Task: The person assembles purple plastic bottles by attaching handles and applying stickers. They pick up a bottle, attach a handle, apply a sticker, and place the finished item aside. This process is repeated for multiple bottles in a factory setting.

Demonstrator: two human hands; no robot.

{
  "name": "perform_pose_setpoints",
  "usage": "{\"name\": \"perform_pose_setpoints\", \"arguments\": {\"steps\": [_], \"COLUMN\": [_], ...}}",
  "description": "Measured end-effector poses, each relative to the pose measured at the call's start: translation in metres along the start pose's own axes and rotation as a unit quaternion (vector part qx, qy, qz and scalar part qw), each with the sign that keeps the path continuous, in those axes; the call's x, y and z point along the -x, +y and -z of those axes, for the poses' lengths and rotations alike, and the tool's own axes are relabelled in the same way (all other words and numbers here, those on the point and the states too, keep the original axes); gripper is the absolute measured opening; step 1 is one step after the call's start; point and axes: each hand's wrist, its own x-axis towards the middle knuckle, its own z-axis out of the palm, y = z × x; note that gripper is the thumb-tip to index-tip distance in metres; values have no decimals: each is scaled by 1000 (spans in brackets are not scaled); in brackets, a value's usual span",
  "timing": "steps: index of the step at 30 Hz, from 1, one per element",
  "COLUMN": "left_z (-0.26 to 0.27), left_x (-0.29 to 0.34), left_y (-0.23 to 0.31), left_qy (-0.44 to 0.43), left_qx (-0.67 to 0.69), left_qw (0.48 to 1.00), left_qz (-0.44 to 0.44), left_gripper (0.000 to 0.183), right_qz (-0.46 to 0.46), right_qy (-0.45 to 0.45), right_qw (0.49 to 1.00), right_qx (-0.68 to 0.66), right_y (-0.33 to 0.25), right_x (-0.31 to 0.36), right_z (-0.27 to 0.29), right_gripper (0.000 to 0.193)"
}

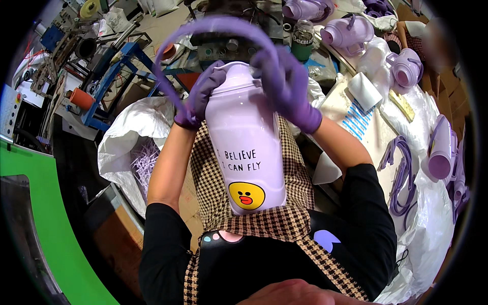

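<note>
A large lilac bottle [244,127] with dark lettering and a round yellow cartoon face stands against my apron, its neck pointing away from me. My left hand [204,94], in a purple glove, is closed on the left side of the neck. From the right, my right hand [288,86], also gloved and slightly blurred, grips a purple strap [218,24] beside the neck. The strap arches over the bottle's far end, and its other end comes down by my left wrist. My right palm hides part of the neck, so how the strap joins there cannot be seen.
On the right, a worktop [351,119] carries a white block [364,91] and purple straps [401,178]. Lilac bottles [348,33] lie beyond it. A white sack [137,129] of lilac strips stands left, near a blue metal frame [114,76]. Another person [414,35] is at far right.
</note>
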Motion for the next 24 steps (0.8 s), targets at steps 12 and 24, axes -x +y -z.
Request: {"name": "perform_pose_setpoints", "arguments": {"steps": [12, 24], "left_z": [-20, -45], "left_x": [4, 28], "left_y": [21, 45], "left_qy": [-67, 83], "left_qx": [198, -21], "left_qw": [974, 984], "left_qz": [91, -158], "left_gripper": [49, 50], "right_qz": [-212, -308], "right_qy": [64, -86], "right_qw": [923, 682], "right_qx": [-315, -658], "right_y": [-5, 103], "right_x": [15, 19], "right_z": [-13, -10], "right_gripper": [26, 54]}}
